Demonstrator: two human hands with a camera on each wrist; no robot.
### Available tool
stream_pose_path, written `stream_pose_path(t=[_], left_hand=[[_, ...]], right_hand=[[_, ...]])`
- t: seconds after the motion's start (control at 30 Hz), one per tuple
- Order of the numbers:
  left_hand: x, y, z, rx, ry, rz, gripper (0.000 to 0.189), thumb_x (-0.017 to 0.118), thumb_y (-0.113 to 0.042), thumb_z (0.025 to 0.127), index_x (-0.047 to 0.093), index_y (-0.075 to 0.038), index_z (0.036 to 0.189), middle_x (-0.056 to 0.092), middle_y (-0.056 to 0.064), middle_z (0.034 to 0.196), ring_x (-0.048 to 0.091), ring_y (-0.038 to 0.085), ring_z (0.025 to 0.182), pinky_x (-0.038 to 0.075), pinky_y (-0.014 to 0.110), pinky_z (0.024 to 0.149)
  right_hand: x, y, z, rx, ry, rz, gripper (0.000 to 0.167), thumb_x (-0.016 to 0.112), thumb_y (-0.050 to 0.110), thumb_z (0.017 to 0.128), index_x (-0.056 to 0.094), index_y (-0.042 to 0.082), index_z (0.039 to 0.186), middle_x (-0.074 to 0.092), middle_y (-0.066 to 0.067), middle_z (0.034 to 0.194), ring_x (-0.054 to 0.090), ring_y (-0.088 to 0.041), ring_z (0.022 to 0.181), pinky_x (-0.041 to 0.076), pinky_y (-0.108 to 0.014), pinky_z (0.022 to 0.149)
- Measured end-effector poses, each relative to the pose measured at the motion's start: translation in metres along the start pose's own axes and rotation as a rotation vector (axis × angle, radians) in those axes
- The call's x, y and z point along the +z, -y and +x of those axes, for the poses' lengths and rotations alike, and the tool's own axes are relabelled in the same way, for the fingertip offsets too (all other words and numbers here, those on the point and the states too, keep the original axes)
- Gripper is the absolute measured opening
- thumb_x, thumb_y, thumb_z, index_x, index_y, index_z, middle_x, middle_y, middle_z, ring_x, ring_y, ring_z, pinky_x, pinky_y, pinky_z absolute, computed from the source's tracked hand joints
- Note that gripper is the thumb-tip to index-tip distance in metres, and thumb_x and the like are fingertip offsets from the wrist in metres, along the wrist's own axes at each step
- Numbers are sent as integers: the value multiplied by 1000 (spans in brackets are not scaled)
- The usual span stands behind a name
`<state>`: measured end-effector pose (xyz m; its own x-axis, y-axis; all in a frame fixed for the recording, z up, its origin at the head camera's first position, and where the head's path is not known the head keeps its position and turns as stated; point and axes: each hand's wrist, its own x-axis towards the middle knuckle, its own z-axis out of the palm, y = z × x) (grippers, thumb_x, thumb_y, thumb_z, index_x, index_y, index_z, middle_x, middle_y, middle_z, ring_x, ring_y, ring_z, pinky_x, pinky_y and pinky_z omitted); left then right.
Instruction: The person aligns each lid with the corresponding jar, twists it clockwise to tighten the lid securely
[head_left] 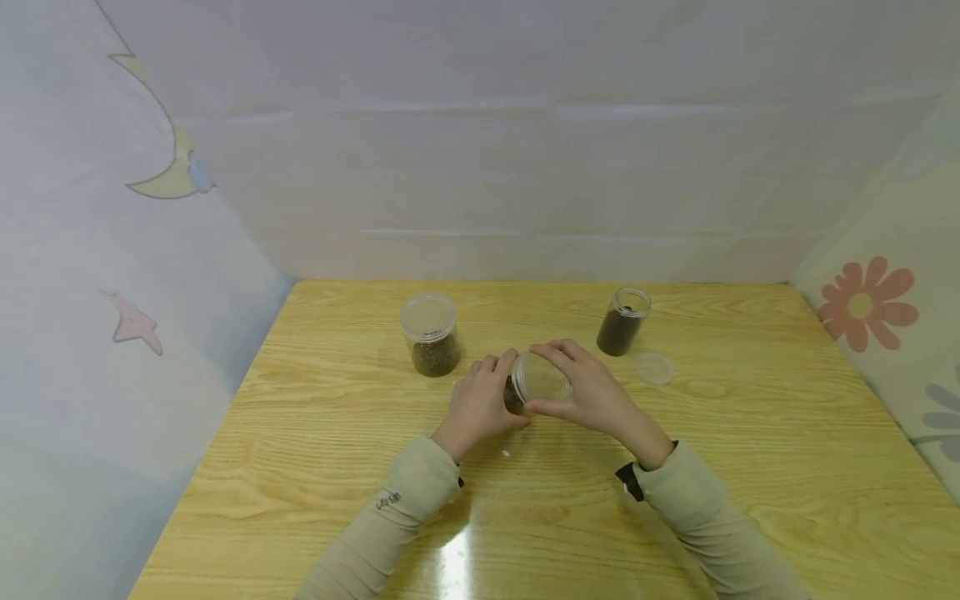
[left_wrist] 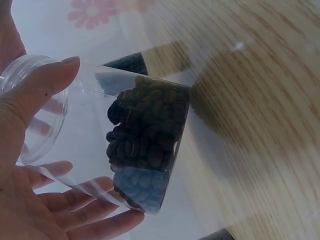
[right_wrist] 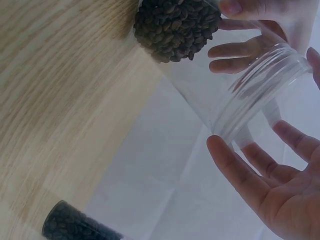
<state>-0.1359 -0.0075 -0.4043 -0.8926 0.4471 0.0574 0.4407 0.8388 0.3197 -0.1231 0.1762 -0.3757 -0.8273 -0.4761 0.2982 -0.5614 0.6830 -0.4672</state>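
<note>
My left hand [head_left: 480,400] holds a clear jar [left_wrist: 145,125] by its side, thumb near the rim and fingers round the wall. Dark, coffee-like beans [right_wrist: 175,30] fill its lower part. My right hand [head_left: 592,393] grips the clear lid [head_left: 543,379] at the jar's mouth, fingers and thumb spread round its edge. Whether the lid is screwed tight cannot be seen, nor whether the jar's base touches the table.
On the wooden table [head_left: 315,467], a wider lidded jar [head_left: 435,354] of dark contents stands back left. A narrower jar without a lid [head_left: 621,329] stands back right, a small clear lid [head_left: 654,369] lying beside it. Printed cloth walls [head_left: 480,167] border the table.
</note>
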Motion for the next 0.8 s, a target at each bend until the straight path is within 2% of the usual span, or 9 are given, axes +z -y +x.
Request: stream_pose_path(t=[0.3, 0.8], left_hand=[[-2, 0, -1, -9, 10, 13, 96, 81, -46, 62, 32, -13, 138, 51, 13, 123, 51, 29, 108, 51, 44, 75], [0, 1, 0, 1, -21, -15, 94, 83, -44, 60, 36, -13, 135, 53, 14, 119, 54, 29, 103, 51, 43, 71]], right_hand=[[2, 2, 1, 28, 9, -31, 74, 77, 37, 70, 47, 5, 130, 49, -16, 116, 53, -33, 99, 46, -48, 81], [3, 5, 1, 47, 19, -63, 75, 76, 40, 71, 47, 5, 130, 50, -17, 116, 53, -33, 98, 46, -48, 79]])
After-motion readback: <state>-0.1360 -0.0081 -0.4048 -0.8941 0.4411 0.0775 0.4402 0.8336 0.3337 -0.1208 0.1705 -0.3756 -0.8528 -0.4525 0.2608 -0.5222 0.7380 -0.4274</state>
